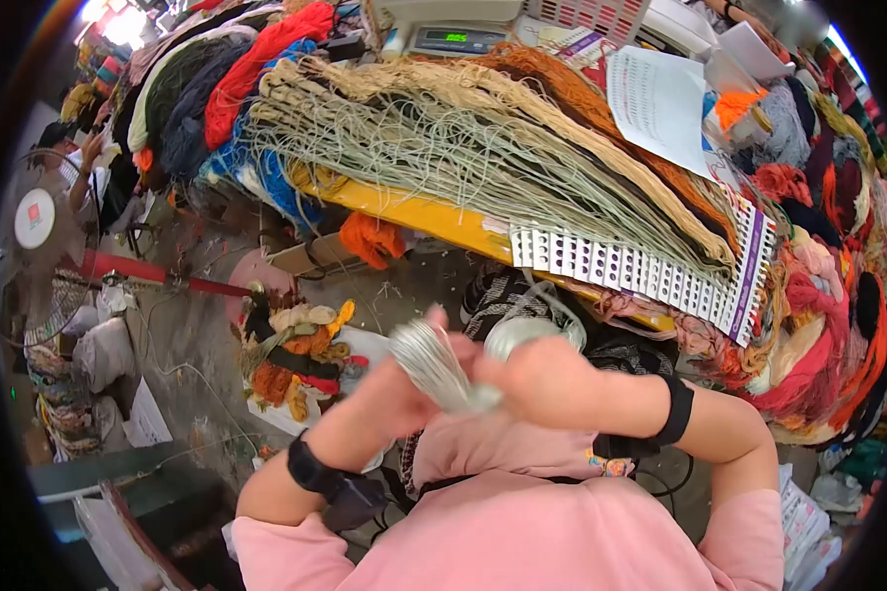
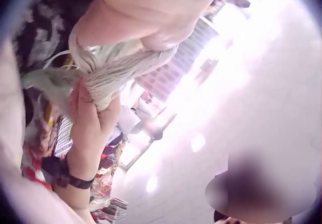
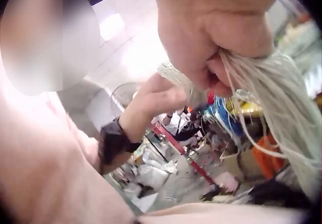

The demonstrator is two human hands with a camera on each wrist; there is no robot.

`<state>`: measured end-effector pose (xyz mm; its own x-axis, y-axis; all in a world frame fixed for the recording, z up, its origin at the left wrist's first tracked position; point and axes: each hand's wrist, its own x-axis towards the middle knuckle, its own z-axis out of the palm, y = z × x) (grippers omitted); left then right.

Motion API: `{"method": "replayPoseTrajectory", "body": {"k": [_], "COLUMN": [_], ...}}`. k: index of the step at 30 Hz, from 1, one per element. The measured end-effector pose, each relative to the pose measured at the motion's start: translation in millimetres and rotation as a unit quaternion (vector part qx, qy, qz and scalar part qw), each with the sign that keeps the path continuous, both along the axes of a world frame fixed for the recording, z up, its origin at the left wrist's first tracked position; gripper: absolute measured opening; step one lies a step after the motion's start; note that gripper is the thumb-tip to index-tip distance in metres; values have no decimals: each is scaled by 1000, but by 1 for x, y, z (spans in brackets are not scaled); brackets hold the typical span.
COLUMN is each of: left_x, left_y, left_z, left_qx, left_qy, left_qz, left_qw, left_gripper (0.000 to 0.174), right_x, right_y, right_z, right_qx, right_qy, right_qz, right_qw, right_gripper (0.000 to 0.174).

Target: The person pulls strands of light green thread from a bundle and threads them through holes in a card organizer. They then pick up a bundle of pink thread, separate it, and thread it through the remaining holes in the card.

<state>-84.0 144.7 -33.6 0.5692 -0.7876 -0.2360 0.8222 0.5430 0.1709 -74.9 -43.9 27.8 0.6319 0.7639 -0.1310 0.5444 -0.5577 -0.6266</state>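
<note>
A pale grey-green hank of yarn (image 1: 426, 362) is held between both hands in front of the chest. My left hand (image 1: 396, 396) grips the strands, which wrap around it in the head view. Close beside it, my right hand (image 1: 547, 384) also grips the yarn, with a loose loop (image 1: 522, 333) standing out past the knuckles. In the left wrist view the yarn (image 2: 118, 73) is bunched and twisted between the two hands. Strands (image 3: 274, 98) fan downward from the curled right fingers in the right wrist view. Motion blurs the hands in the head view.
A yellow-edged table (image 1: 453, 225) ahead bears long green and beige yarn hanks (image 1: 394, 138), a punched card strip (image 1: 611, 264), a paper sheet (image 1: 660, 106) and a digital scale (image 1: 458, 39). Coloured yarn bundles (image 1: 301, 355) lie low at the left, near a fan (image 1: 44, 217).
</note>
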Motion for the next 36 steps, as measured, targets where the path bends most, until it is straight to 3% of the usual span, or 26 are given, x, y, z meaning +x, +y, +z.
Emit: {"method": "replayPoseTrajectory", "body": {"k": [1,3,5,6,7,9,10,11,12,13,15,17,19,20,22,23,26,29,30,33,35,36], "left_x": [-13,-24,-25,-25,-22,-20,-17,-19,-24,-29,-35,-45,-59,-58,-54,-49,-28,-14,-13,-20,-32,-39], "left_y": [-7,-19,-19,-12,2,30,41,57,73,88,119,167,195,208,234,255,314,376,386,413,412,405], "left_z": [3,21,25,27,29,55,74,89,89,88,103,114,125,124,113,106,76,33,23,-25,-50,-62], "left_qx": [111,180,173,172,72,176,336,465,450,432,464,621,562,635,758,761,749,792,786,833,918,925], "left_qy": [18,39,11,-3,24,-55,-214,-505,-543,-582,-386,-294,-208,-197,-167,-169,-138,-171,-169,-158,-141,-143], "left_qz": [-20,-35,50,94,107,171,116,12,-12,-38,-57,105,171,209,275,319,434,479,491,460,348,336], "left_qw": [994,982,984,980,991,968,910,727,709,688,795,719,782,717,567,540,481,337,336,265,130,105], "left_gripper": [47,33,23,18,24,37,41,42,42,43,46,44,35,33,27,20,20,22,22,22,22,23], "right_x": [-8,-15,-14,-11,-5,4,7,10,11,12,12,25,36,36,40,43,48,48,47,43,41,38], "right_y": [3,8,10,11,7,-4,-6,-9,-10,-5,6,1,-6,-8,-13,-17,-37,-55,-60,-80,-92,-96], "right_z": [-1,-3,-4,-5,0,3,6,11,13,13,11,10,5,-6,-10,-12,-24,-26,-27,-37,-44,-47], "right_qx": [2,10,30,9,-28,82,73,60,46,47,53,58,95,185,167,158,152,148,154,176,188,193], "right_qy": [-14,-29,-31,8,-2,49,95,139,183,166,133,177,178,137,167,181,175,186,200,260,286,290], "right_qz": [75,175,228,221,221,148,122,91,57,91,154,67,36,64,31,15,-37,-101,-129,-207,-243,-257], "right_qw": [997,984,973,975,975,984,985,984,980,981,978,980,979,971,971,971,972,966,959,927,908,901], "right_gripper": [12,14,17,21,34,52,54,57,59,57,52,44,48,53,52,52,48,39,37,33,30,29]}}
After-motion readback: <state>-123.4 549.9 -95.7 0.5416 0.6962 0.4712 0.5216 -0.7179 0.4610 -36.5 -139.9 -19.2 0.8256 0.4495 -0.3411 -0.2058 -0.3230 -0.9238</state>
